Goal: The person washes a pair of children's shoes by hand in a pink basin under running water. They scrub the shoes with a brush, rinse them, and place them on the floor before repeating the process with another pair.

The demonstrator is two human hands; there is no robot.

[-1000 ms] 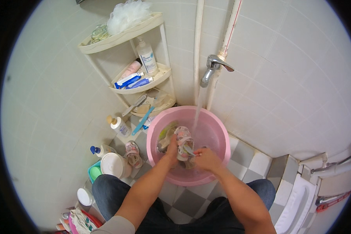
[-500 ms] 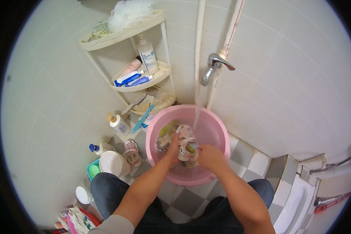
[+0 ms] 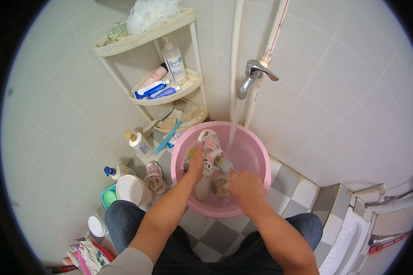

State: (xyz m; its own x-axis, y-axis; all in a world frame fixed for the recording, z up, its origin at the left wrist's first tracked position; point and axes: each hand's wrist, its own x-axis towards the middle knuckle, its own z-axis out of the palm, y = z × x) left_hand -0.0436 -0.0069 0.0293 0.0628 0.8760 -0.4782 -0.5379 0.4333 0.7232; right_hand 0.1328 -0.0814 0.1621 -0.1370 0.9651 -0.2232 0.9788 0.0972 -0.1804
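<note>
On grey-and-white tiled floor [image 3: 219, 236], inside a round pink plastic basin [image 3: 265, 168], the left hand [image 3: 196, 163] clasps a pink-and-white strappy sandal [image 3: 211, 153]; the right hand [image 3: 247, 185] grips a pale, half-hidden tool [image 3: 225, 165]; open water [image 3: 247, 153] lies rightward.

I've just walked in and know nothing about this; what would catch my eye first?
Probably the big pink basin on the checkered floor, where the left hand grips a pale pink sandal and the right hand holds what looks like a pale brush. Above it, water runs from a silver tap on the wall. At upper left, a fluffy white bath puff tops the corner shelf.
</note>
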